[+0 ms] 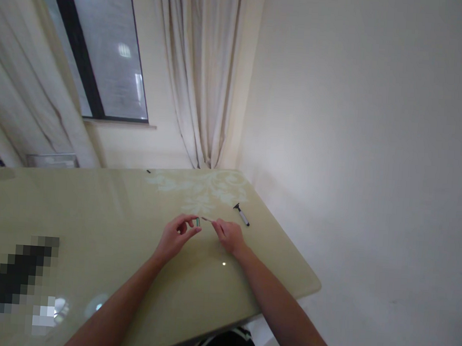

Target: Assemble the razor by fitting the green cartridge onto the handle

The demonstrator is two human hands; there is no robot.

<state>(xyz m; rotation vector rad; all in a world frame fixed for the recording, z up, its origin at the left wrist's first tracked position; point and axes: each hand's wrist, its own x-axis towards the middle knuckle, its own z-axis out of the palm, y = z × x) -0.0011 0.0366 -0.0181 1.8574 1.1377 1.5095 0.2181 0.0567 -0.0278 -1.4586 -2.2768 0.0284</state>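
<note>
My left hand [174, 237] pinches a small rectangular piece [198, 222], dark-edged and greenish, which looks like a razor cartridge. Thumb and fingertips hold it upright by its two ends, just above the table. Facing it from the right, my right hand [229, 236] is closed on a thin, short tool [207, 220] whose tip points at the piece. The tool is too small to tell its exact kind, and whether its tip touches the piece is unclear. Beyond my right hand lies a razor [242, 215] with a grey handle and black head.
The pale green glossy table [104, 222] ends at a rounded corner on the right, close to the white wall [355, 150]. A tiny black object [149, 171] lies by the far edge. Curtains [206, 76] and a window [109, 48] stand behind.
</note>
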